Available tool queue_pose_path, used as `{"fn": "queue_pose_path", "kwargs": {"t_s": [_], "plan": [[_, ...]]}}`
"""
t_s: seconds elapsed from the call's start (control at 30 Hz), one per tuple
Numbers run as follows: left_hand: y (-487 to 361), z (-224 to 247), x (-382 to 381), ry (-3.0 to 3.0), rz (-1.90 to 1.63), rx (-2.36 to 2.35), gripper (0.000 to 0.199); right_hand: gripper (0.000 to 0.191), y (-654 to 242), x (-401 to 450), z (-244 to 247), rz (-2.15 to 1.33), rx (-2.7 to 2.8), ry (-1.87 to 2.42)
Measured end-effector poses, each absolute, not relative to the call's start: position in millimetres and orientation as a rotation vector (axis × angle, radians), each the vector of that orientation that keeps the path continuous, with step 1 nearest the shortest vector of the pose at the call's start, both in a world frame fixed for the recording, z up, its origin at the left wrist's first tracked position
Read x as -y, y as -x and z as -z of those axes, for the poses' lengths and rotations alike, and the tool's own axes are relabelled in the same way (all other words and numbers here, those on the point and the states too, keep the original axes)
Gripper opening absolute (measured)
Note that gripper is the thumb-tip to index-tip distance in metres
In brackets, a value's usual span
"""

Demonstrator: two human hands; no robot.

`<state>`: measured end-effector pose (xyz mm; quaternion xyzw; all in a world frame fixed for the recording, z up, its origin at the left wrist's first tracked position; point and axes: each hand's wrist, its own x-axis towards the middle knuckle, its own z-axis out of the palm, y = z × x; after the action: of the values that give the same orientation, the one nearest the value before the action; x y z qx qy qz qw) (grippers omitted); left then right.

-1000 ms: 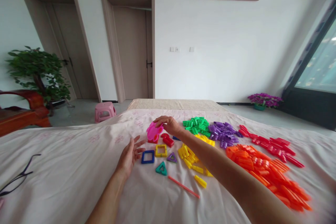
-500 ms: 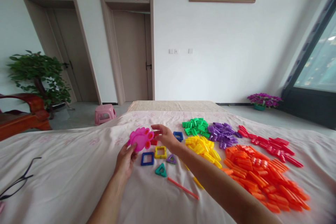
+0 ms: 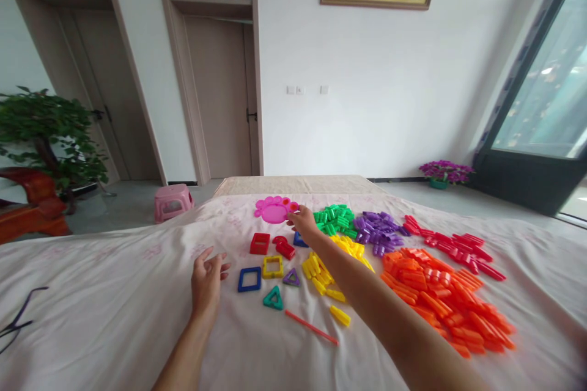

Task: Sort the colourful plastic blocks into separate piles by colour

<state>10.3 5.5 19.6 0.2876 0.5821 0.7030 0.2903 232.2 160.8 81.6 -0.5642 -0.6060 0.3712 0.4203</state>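
Observation:
My right hand [image 3: 302, 222] is closed on the right edge of a pink flower-edged plastic palette [image 3: 273, 213], which has red-orange spots along its right side. The palette is at the far part of the bed-like surface. My left hand [image 3: 208, 275] is over the cloth with its fingers apart and nothing in it. Right of it are a blue square frame [image 3: 249, 280], a yellow square frame [image 3: 273, 267] and a red square frame [image 3: 260, 244]. A purple triangle [image 3: 291, 277], a teal triangle [image 3: 273, 298] and red pieces [image 3: 285, 247] are nearby.
Piles of green pieces [image 3: 337, 220], purple pieces [image 3: 378, 232], yellow pieces [image 3: 320, 270], red pieces [image 3: 452, 247] and orange pieces [image 3: 452, 299] cover the right side. A thin orange stick [image 3: 312, 327] lies in front. Black-framed glasses [image 3: 21, 321] are at far left.
The pink palette has passed from my left hand to my right and moved away to the right. My left hand has let go and drawn back slightly. The camera view has turned right.

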Motion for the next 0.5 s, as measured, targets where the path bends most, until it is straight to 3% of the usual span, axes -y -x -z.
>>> {"fn": "queue_pose_path", "kwargs": {"t_s": [0.2, 0.4, 0.5], "plan": [[-5.1, -5.9, -11.4, -0.933, -1.763, -1.648, 0.064, 0.024, -253.5, -193.6, -78.1, -0.697, 1.719, 1.648], [-0.2, -0.7, -10.9, -1.155, -1.542, -1.804, 0.044, 0.052, -268.7, -192.1, -71.9, -0.473, 1.928, 1.784], [-1.3, -1.8, -9.2, -1.271, -1.453, -1.876, 0.036, 0.056, -277.0, -179.6, -67.6, -0.407, 2.12, 1.751]]}}
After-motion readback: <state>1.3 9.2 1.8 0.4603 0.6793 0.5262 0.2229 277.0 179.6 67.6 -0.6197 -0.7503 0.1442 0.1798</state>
